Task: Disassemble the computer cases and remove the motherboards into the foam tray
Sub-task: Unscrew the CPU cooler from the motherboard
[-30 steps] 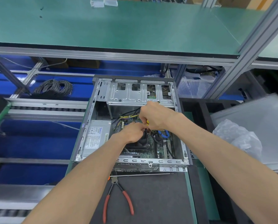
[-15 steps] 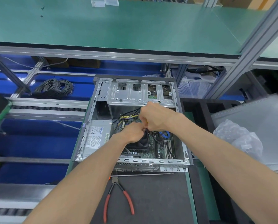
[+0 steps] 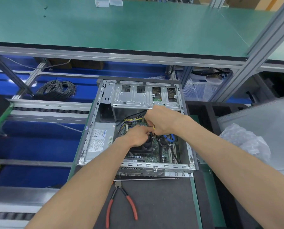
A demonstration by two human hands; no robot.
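Observation:
An open grey computer case [image 3: 95,129] lies flat in front of me, its green motherboard [image 3: 154,156] still inside with a black CPU fan [image 3: 146,146] and a silver power supply [image 3: 100,141] at the left. Both my hands are inside the case above the fan. My left hand [image 3: 136,134] pinches a small black cable connector at its fingertips. My right hand [image 3: 161,119] is curled just above it, gripping the yellow and red wires that run to the same connector. The black foam tray [image 3: 202,109] sits to the right of the case.
Red-handled pliers [image 3: 119,204] and a long thin screwdriver shaft [image 3: 146,179] lie on the black mat near me. A crumpled plastic bag [image 3: 247,141] and a grey case panel [image 3: 261,126] are at the right. A coil of cable [image 3: 57,88] lies back left. A green shelf overhangs the case.
Both hands stay together over the fan, with only slight shifts of the fingers on the connector and wires.

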